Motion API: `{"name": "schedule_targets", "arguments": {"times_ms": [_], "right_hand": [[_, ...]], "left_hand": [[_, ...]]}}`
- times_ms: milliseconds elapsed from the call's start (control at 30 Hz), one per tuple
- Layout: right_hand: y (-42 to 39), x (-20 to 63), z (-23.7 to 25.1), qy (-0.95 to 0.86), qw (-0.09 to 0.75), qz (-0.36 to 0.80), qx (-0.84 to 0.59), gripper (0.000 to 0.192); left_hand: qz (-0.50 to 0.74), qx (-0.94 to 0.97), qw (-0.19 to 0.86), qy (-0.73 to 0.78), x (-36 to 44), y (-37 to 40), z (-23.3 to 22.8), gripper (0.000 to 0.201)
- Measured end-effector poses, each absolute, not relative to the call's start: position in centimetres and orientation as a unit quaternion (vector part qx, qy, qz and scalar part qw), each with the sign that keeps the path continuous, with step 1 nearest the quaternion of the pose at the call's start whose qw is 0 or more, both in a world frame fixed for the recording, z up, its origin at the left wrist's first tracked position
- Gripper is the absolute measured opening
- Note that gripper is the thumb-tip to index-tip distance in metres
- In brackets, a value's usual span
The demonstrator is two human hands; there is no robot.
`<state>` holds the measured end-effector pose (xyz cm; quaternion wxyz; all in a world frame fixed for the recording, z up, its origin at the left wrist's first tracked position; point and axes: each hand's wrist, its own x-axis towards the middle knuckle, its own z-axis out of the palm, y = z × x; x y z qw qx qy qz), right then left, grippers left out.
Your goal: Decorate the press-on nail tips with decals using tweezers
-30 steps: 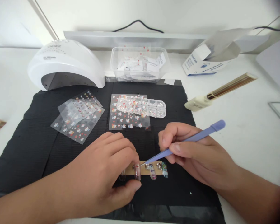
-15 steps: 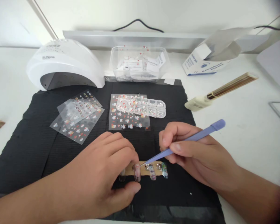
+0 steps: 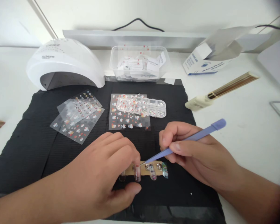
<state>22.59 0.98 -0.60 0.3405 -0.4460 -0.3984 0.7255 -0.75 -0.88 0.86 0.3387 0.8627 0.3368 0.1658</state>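
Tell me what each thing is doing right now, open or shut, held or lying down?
Left hand: curled, pinning the tan strip of fake nails on the black mat.
Right hand: pinching purple tweezers, tip at a nail.
White dome nail lamp: standing, front opening dark.
Clear plastic tub: lidless, holds packets.
Clear sticker sheets: lying flat, overlapping.
White cardboard box: flap open.

My left hand (image 3: 100,174) covers the left end of the nail strip (image 3: 144,169), so I can't count the tips there. What the tweezers (image 3: 184,140) pinch is too small to tell. Both my forearms run off the near edge.
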Motion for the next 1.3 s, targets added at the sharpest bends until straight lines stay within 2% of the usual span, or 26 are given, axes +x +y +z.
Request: {"name": "schedule_targets", "arguments": {"times_ms": [900,1100,1300], "right_hand": [[0.99,22.54,-0.62,-0.404,0.338,0.725,-0.444,0.004],[0.98,22.71,-0.63,-0.408,0.339,0.725,-0.439,0.004],[1.12,22.67,-0.84,-0.398,0.347,0.729,-0.435,0.003]], "left_hand": [[0.212,0.858,0.342,0.318,-0.75,-1.22,0.41,0.012],[0.197,0.865,0.337,0.315,-0.64,-1.24,0.77,0.015],[0.194,0.864,0.343,0.312,-0.53,-1.00,0.80,0.009]]}}
